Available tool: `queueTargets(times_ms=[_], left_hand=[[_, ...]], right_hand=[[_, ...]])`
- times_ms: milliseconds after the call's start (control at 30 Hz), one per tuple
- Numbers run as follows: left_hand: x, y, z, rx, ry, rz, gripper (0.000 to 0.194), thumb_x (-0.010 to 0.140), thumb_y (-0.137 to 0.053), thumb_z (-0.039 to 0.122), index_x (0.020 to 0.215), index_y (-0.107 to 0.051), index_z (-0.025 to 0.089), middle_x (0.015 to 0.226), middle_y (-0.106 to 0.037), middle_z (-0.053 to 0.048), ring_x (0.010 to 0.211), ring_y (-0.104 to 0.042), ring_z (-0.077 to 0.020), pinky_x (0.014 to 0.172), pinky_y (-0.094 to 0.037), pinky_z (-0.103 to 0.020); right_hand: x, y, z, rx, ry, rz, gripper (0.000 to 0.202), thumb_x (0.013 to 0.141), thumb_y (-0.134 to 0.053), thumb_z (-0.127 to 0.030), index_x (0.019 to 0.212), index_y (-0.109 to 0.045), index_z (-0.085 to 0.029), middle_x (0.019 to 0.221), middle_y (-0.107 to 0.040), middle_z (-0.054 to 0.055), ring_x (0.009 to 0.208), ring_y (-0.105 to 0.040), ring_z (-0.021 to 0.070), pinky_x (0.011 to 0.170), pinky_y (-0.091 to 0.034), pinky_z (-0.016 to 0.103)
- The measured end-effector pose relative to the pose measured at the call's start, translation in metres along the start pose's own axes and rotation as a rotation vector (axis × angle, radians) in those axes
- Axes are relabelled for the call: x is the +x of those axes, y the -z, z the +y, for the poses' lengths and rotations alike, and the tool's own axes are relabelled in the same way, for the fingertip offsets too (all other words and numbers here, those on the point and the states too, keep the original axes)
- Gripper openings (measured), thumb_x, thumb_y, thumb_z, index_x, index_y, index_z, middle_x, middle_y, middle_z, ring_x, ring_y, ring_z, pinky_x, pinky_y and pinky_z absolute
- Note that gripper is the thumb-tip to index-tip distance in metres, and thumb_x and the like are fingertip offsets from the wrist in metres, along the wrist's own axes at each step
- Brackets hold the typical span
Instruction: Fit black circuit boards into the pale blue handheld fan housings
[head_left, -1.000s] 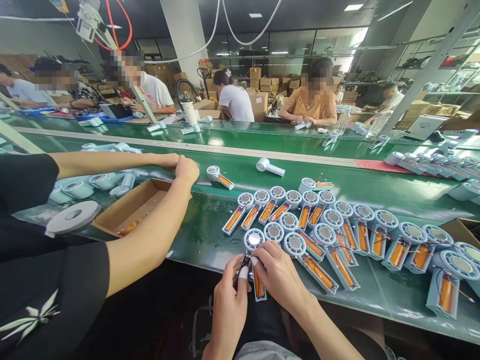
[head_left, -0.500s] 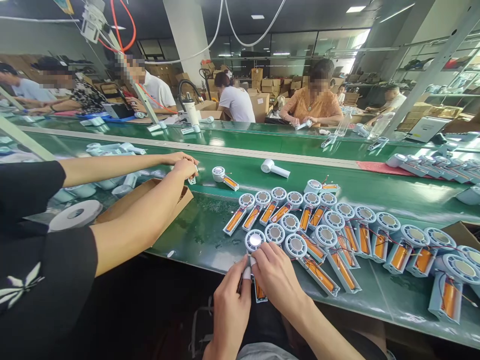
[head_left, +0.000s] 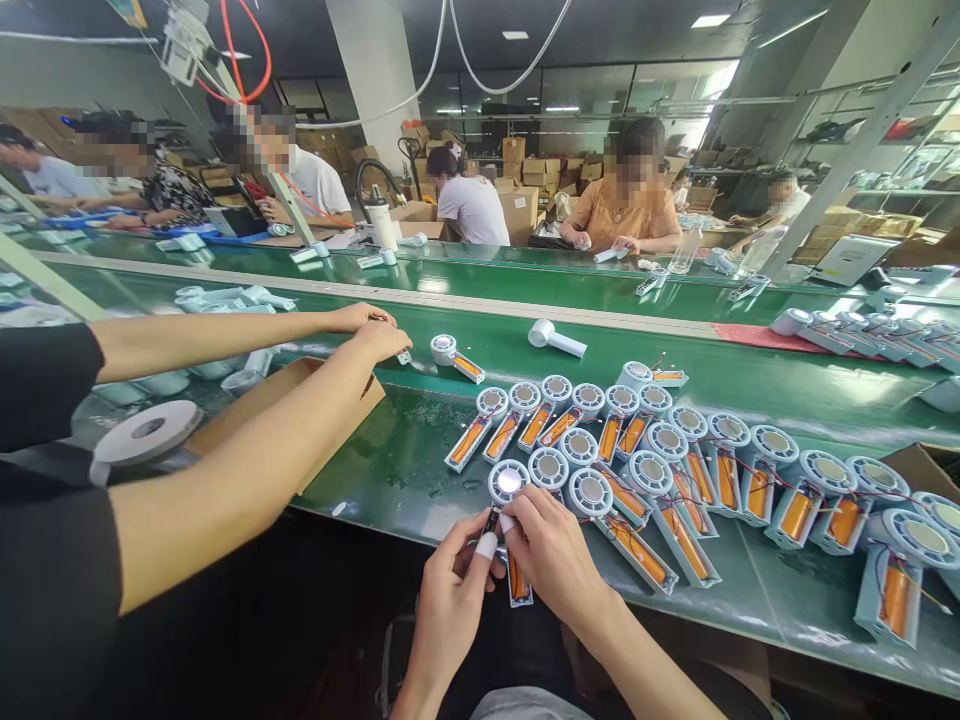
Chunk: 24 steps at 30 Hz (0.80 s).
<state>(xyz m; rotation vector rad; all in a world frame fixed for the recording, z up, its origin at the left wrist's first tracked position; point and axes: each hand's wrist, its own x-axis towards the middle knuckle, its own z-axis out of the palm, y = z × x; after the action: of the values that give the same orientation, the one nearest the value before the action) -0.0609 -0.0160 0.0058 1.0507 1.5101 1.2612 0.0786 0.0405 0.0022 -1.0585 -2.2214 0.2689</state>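
Note:
At the near table edge lies a pale blue handheld fan [head_left: 508, 482], its handle uncovered and an orange battery [head_left: 519, 585] showing inside. My left hand [head_left: 450, 595], a white cover on its thumb, is closed on a small black strip [head_left: 491, 521] that looks like a circuit board, beside the fan's handle. My right hand [head_left: 556, 550] reaches over the handle from the right with its fingers pinched together just below the fan head. What sits between those fingertips is hidden. Several more open fans [head_left: 592, 492] with orange batteries and thin wires lie close behind and to the right.
On the left, a co-worker's arms [head_left: 247, 490] reach over a cardboard box [head_left: 341, 440] beside a white tape roll [head_left: 148, 430]. A closed fan [head_left: 556, 338] and another open fan [head_left: 456, 357] lie on the green belt [head_left: 360, 375]. Other people work across the line.
My left hand has shifted slightly left and down, so the black strip now shows. The fans on the belt have moved slightly right. The co-worker's hand has moved right.

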Motion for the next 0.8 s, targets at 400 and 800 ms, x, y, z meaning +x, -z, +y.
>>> queueTargets(times_ms=[400, 800], left_hand=[[0.013, 0.017, 0.001, 0.052, -0.051, -0.145, 0.034, 0.083, -0.063, 0.041, 0.104, -0.076, 0.017, 0.07, -0.067, -0.001, 0.06, -0.061, -0.0155, 0.058, -0.054, -0.027], [0.001, 0.018, 0.001, 0.377, -0.103, -0.145, 0.046, 0.095, -0.045, 0.037, 0.138, -0.055, 0.024, 0.111, -0.076, -0.008, 0.077, -0.073, -0.0181, 0.08, -0.059, -0.033]], right_hand=[[0.012, 0.022, 0.011, 0.256, -0.052, -0.199, 0.025, 0.095, -0.051, -0.009, 0.102, -0.072, -0.022, 0.096, -0.065, 0.005, 0.086, -0.064, 0.0181, 0.077, -0.049, 0.027], [0.009, 0.077, 0.005, 0.069, -0.266, -0.206, 0.024, 0.1, -0.049, -0.02, 0.117, -0.065, -0.021, 0.102, -0.07, 0.007, 0.088, -0.067, 0.0214, 0.074, -0.049, 0.03]])
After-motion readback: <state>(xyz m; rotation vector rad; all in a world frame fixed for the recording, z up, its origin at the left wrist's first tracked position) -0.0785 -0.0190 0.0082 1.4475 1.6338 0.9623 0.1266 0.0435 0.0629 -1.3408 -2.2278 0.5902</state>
